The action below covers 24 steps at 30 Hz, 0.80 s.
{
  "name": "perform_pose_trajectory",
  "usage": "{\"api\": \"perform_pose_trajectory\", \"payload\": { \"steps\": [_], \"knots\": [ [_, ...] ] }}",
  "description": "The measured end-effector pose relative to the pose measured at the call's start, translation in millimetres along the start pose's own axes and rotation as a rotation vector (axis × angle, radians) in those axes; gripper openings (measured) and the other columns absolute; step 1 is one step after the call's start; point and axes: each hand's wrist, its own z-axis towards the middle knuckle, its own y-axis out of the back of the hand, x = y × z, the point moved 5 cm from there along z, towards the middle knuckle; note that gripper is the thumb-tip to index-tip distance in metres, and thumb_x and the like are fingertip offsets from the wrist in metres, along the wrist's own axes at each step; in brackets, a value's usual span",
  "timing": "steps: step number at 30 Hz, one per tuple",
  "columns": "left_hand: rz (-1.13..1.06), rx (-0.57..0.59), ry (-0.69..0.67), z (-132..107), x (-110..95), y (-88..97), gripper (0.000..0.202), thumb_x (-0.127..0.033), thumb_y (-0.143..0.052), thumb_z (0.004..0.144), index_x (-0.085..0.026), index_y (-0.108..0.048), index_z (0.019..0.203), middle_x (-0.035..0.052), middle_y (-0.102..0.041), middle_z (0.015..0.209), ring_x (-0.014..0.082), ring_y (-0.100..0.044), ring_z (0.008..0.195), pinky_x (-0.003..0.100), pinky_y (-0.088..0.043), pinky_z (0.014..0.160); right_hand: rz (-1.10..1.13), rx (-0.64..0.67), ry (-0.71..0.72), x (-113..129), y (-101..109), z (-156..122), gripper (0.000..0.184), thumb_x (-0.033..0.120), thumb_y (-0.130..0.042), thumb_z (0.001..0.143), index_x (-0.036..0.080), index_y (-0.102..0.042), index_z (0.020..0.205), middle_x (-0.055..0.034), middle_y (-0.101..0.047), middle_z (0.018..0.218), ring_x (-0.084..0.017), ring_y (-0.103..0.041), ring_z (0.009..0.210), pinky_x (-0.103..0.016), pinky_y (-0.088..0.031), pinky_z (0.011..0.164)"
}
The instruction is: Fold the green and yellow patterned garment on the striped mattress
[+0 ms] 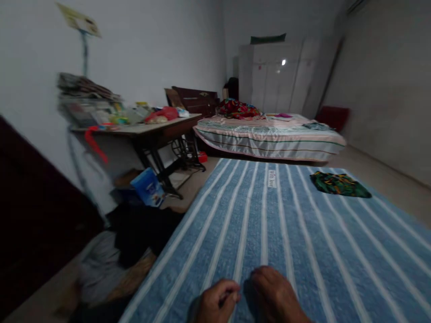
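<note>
My left hand is low in the view, over a blue and white striped bedspread. Its fingers are curled towards the thumb, and nothing shows between them. Close by on the right, my right hand is closed with its knuckles up and its fingers bent down; no object shows in it. A small gap separates the two hands. Farther off on the right side of the bedspread lies a flat, dark green patterned cloth. Near the far edge, the bedspread bears a white label reading "With love".
On the left, a sewing machine table holds bags and a pile of things. Dark clothing and a blue package lie below. Beyond stands another bed with a red flowered bundle, then a pale wardrobe.
</note>
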Motion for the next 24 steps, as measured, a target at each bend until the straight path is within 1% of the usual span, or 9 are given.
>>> {"api": "perform_pose_trajectory", "payload": {
  "steps": [3,7,9,11,14,16,18,20,24],
  "knots": [
    [0.078,-0.018,0.036,-11,-8,-2.7,0.018,-0.027,-0.052,0.075,-0.025,-0.068,0.083,-0.0011,-0.071,0.078,0.0147,-0.066,0.076,0.02,-0.049,0.07,-0.034,-0.002,0.155,3,-2,-4,0.02,0.015,-0.041,0.089,0.021,-0.057,0.098,-0.0063,-0.065,0.09,-0.017,-0.06,0.084,-0.027,-0.047,0.074],
    [0.039,-0.032,0.064,-14,-13,-5.5,0.016,-0.026,-0.055,0.073,-0.025,-0.07,0.077,-0.0016,-0.07,0.073,0.015,-0.064,0.072,0.022,-0.047,0.065,-0.023,0.049,0.244,-8,2,-7,0.019,0.016,-0.047,0.088,0.021,-0.06,0.101,-0.0047,-0.068,0.092,-0.014,-0.064,0.083,-0.022,-0.051,0.074],
    [-0.03,-0.054,0.065,-15,-15,-1.7,0.015,-0.026,-0.055,0.074,-0.024,-0.069,0.074,-0.0017,-0.068,0.069,0.0147,-0.064,0.068,0.023,-0.046,0.062,-0.033,0.056,0.278,-11,5,-8,0.019,0.018,-0.049,0.088,0.02,-0.061,0.103,-0.005,-0.068,0.093,-0.014,-0.065,0.083,-0.021,-0.052,0.075],
    [-0.096,-0.108,0.065,-15,-19,10.1,0.015,-0.026,-0.054,0.074,-0.022,-0.068,0.071,-0.001,-0.067,0.067,0.015,-0.064,0.066,0.023,-0.047,0.063,-0.054,0.049,0.3,-12,7,-9,0.019,0.02,-0.049,0.089,0.02,-0.061,0.103,-0.0053,-0.069,0.093,-0.014,-0.066,0.084,-0.021,-0.053,0.076],
    [-0.125,-0.247,0.056,-12,-24,46.2,0.018,-0.03,-0.053,0.076,-0.019,-0.066,0.073,0.0016,-0.068,0.067,0.0166,-0.065,0.069,0.025,-0.049,0.066,-0.081,0.044,0.325,-13,8,-10,0.019,0.026,-0.049,0.091,0.021,-0.062,0.103,-0.0049,-0.07,0.093,-0.015,-0.067,0.083,-0.02,-0.054,0.074],
    [-0.08,-0.368,0.042,-7,-21,80.4,0.022,-0.034,-0.051,0.078,-0.018,-0.066,0.077,0.0031,-0.068,0.07,0.0174,-0.066,0.071,0.026,-0.051,0.068,-0.091,0.041,0.328,-14,8,-10,0.02,0.031,-0.049,0.092,0.022,-0.063,0.103,-0.0041,-0.071,0.093,-0.014,-0.067,0.081,-0.019,-0.054,0.072],
    [0.056,-0.475,0.052,1,-12,117.8,0.026,-0.035,-0.047,0.081,-0.016,-0.065,0.084,0.0039,-0.069,0.073,0.017,-0.066,0.071,0.026,-0.052,0.069,-0.097,0.039,0.329,-15,8,-11,0.021,0.034,-0.049,0.092,0.022,-0.063,0.102,-0.0034,-0.071,0.092,-0.014,-0.068,0.08,-0.019,-0.054,0.072],
    [0.36,-0.519,0.131,14,3,153.2,0.029,-0.032,-0.04,0.085,-0.016,-0.063,0.09,0.0037,-0.069,0.075,0.0155,-0.067,0.073,0.024,-0.052,0.069,-0.097,0.034,0.338,-16,8,-12,0.021,0.035,-0.049,0.093,0.023,-0.064,0.101,-0.003,-0.071,0.092,-0.014,-0.068,0.081,-0.019,-0.054,0.072],
    [0.567,-0.528,0.221,43,37,212.4,0.024,-0.021,-0.043,0.083,-0.014,-0.064,0.093,0.0081,-0.069,0.089,0.0189,-0.066,0.087,0.027,-0.051,0.078,-0.107,0.02,0.342,-19,6,-14,0.023,0.036,-0.048,0.093,0.022,-0.065,0.1,-0.0036,-0.072,0.093,-0.014,-0.068,0.083,-0.02,-0.054,0.075]
  ]
}}
